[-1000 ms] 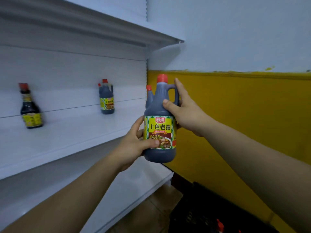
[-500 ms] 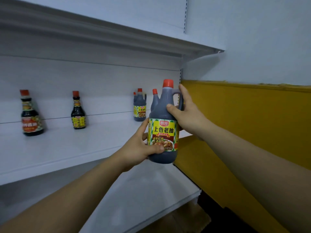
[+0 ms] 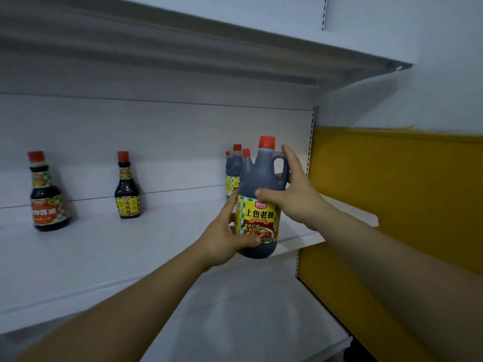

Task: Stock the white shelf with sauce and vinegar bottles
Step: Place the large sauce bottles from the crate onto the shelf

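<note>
A: What could go wrong?
B: The soy sauce jug (image 3: 257,218) is in the air at the white shelf's (image 3: 130,244) right end, not set down. The left hand (image 3: 224,239) wraps its label; the right hand (image 3: 295,197) grips by the handle (image 3: 284,165). Pushed in carelessly, it could topple the jugs (image 3: 235,168) just behind.
A: And the contents?
B: Dark sauce nearly up to the red cap (image 3: 267,142); the small bottles (image 3: 127,189) further left hold dark liquid.
</note>
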{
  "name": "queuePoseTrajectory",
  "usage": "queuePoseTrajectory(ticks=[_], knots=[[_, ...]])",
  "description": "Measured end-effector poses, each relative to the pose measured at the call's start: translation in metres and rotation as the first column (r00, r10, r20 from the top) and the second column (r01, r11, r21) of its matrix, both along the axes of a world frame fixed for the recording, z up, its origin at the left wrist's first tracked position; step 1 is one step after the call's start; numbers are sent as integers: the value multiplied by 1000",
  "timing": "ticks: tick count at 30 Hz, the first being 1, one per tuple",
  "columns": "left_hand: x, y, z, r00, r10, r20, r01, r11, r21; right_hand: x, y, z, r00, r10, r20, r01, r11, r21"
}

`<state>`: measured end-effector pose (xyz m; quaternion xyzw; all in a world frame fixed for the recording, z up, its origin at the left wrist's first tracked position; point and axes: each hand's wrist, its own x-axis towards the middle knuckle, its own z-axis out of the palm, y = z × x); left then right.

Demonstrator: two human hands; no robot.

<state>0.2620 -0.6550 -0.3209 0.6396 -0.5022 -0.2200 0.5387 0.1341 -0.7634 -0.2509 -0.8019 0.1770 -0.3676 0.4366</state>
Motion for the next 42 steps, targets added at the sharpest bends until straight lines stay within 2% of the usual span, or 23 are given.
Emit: queuePoseTrajectory(ticks=[4,15,18,20,21,23,25,27,29,31,37,42], knots=[[23,-39,-10,1000,8,30,-8,1000,8,30,-37,-12,999,-34,38,33,999,5],[61,-115,-44,996,32,82,-36,998,43,68,-117,-46,998,-2,57,0,1000,25],[70,-120,-45,987,24,161,-43,992,121,71,-128,-49,998,31,60,-33,999,20],[79,-117,-45,957,6,291,-89,958,273,72,-135,-51,998,60,34,-60,998,11],[85,-116,-45,926,18,378,-167,915,367,73,-138,-51,997,74,24,-74,997,16],[94,-113,-49,808,-19,589,-362,773,521,75,-143,-50,997,73,17,-73,997,29],[97,-114,-54,727,-116,677,-446,670,594,80,-144,-53,999,-32,-6,32,999,-25],[97,-117,-59,719,-156,677,-447,643,622,87,-142,-64,979,-191,-74,179,973,-143],[98,-118,-61,703,-174,689,-454,636,624,95,-141,-80,948,-269,-171,221,941,-257],[99,-118,-63,681,-189,707,-467,631,619,102,-147,-90,931,-310,-191,242,919,-312],[98,-118,-64,661,-204,722,-487,616,620,131,-185,-96,929,-324,-177,281,932,-231],[99,-117,-65,664,-203,719,-486,613,622,155,-220,-100,924,-336,-183,285,924,-256]])
